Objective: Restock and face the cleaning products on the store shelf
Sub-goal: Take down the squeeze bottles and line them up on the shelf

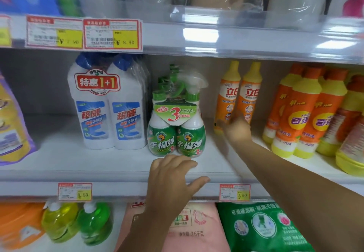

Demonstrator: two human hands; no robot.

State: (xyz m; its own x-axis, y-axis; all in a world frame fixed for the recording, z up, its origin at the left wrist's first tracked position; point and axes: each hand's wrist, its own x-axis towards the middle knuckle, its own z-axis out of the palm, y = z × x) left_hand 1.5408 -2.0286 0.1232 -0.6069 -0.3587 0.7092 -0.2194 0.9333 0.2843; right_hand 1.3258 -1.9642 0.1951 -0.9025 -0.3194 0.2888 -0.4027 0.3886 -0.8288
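Observation:
A green-and-white twin pack of spray cleaner (176, 131) stands on the middle shelf (78, 165). My left hand (173, 181) rests on the shelf's front edge just below the pack, fingers spread, holding nothing. My right hand (235, 129) reaches deep into the shelf and touches the base of two orange bottles with yellow caps (239, 98). Whether its fingers grip a bottle is hidden by the back of the hand. A white twin pack of toilet cleaner with blue caps (106, 106) stands to the left of the spray pack.
More orange and yellow bottles (307, 118) crowd the right end of the shelf. A purple and yellow bag (11, 125) sits at the far left. Below lie green and yellow bottles (78, 222), a pink bag (189, 230) and a green bag (262, 230). Price tags (112, 34) line the rails.

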